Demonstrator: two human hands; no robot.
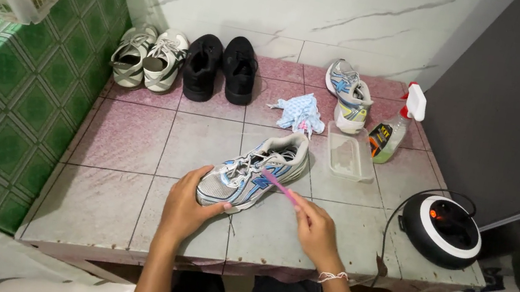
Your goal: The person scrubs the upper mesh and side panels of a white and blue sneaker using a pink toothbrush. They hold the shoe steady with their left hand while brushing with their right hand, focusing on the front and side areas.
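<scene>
A pink-tiled table (130, 140) stands against marble and green walls. Near its front edge, the sneaker (255, 171) lies diagonally, toe toward the left hand (185, 207), whose fingers grasp it; right hand (315, 233) fingers pinch a pink toothbrush (280, 186).

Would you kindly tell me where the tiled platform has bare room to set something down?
Bare tiles lie left of the silver-blue sneaker, in front of the grey pair. The right side is crowded: plastic tray, spray bottle, round appliance.

Left hand (185, 207) cupped, fingers curled; right hand (316, 230) pinching, 2 forearms extended forward.
</scene>
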